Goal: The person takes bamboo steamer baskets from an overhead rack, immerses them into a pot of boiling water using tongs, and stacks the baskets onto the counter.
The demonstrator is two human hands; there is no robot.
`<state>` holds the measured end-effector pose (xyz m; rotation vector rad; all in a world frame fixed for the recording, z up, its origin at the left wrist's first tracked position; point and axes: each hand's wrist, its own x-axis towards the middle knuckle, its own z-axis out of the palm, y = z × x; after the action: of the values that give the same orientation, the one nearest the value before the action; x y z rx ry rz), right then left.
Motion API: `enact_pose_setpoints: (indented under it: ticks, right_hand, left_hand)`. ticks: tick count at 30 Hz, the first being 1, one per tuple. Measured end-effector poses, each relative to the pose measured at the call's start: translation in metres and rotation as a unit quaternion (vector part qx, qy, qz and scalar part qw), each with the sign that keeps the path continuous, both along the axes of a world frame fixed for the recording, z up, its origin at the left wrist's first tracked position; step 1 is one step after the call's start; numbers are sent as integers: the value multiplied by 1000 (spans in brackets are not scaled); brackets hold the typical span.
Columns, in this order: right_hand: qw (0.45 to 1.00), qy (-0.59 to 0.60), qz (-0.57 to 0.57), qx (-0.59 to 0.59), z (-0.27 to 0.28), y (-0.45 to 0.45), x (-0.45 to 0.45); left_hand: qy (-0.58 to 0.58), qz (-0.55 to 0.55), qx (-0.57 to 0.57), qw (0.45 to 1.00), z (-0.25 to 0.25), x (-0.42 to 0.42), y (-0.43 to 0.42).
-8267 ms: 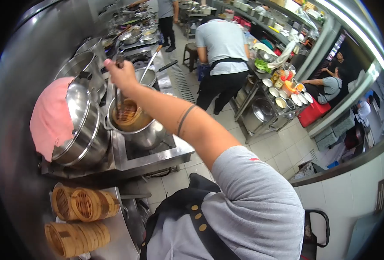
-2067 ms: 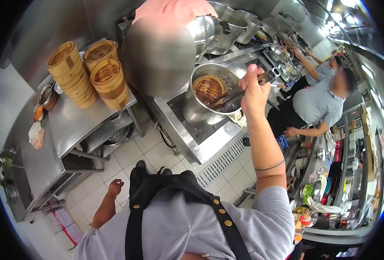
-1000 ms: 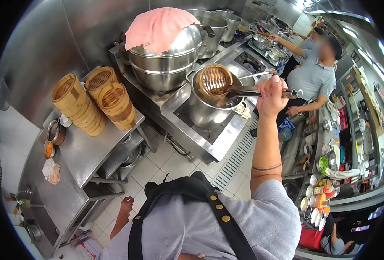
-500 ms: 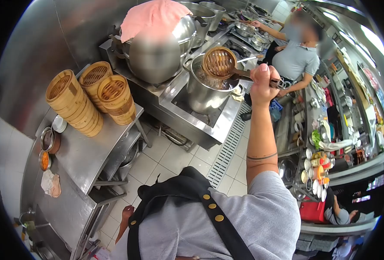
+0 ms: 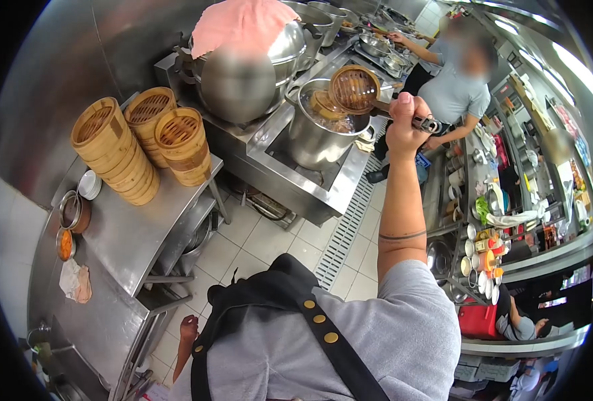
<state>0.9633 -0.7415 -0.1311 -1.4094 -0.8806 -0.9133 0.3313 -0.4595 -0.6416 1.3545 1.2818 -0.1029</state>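
My right hand [image 5: 409, 121] is closed round metal tongs [image 5: 425, 124]. At the far end of the tongs a round bamboo steamer basket [image 5: 354, 89] is held tilted above a tall steel pot [image 5: 318, 144], its slatted inside showing. Another bamboo basket [image 5: 324, 103] sits in the bubbling liquid in the pot. Low at the left of my body hangs my left hand [image 5: 189, 327], away from any object, its fingers curled but too small to read clearly.
Left of the pot stands a large steamer under a pink cloth [image 5: 243, 28]. Stacked bamboo baskets [image 5: 119, 154] and small bowls stand on a steel table [image 5: 119, 247]. Two people in grey shirts [image 5: 462, 87] are beyond the stove. Shelves with containers run along the right.
The held basket has risen out of the pot and moved right and up with my right hand. A second basket now shows in the liquid. The view has turned from the earliest frame.
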Motion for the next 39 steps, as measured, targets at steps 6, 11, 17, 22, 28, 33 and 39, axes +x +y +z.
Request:
enact_pose_setpoints:
  ticks: [6, 11, 17, 22, 28, 33, 39]
  right_hand:
    - [996, 65, 46, 28, 4, 6, -4]
    - [992, 63, 84, 74, 7, 17, -9]
    - [931, 163, 224, 240, 61, 83, -47]
    - [875, 271, 342, 210, 81, 186, -47]
    - [852, 334, 399, 67, 85, 304, -50]
    - [875, 329, 352, -51, 103, 345, -79]
    - [926, 258, 239, -136, 103, 353, -93]
  left_hand:
    - [48, -13, 6, 999, 33, 6, -15]
    - [31, 27, 13, 999, -32, -21, -4]
    - [66, 8, 36, 997, -13, -5, 11]
    - [32, 26, 21, 999, -1, 21, 5]
    - [-4, 58, 8, 998, -20, 10, -29]
    - [-51, 111, -27, 992, -64, -49, -74]
    - [-134, 141, -42, 980, -132, -109, -123]
